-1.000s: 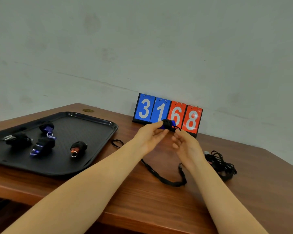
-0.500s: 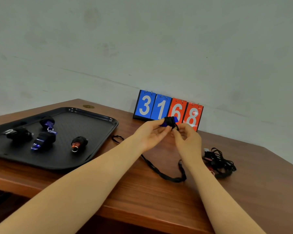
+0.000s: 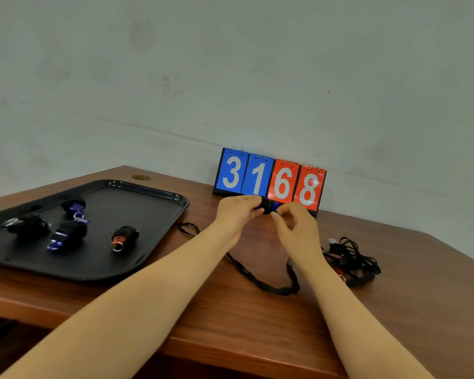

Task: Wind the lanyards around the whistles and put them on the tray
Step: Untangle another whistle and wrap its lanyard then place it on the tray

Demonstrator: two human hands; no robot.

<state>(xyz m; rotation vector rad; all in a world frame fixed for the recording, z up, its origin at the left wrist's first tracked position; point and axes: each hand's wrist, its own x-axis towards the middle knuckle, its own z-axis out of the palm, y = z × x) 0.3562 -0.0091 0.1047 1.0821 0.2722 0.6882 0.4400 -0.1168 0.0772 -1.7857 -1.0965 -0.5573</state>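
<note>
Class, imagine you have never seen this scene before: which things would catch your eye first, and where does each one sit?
The flip scoreboard reading 3168 in blue and red stands at the back of the wooden table, against the wall. Just in front of it, the left hand and right hand hold a blue whistle half wound in black lanyard, whose loose end trails on the table. To the left, a black tray holds four wound whistles.

A staged recording room is showing: bare plaster wall [image 3: 230, 77], plain wooden table [image 3: 257, 318], flip number board [image 3: 270, 178] standing far.
</note>
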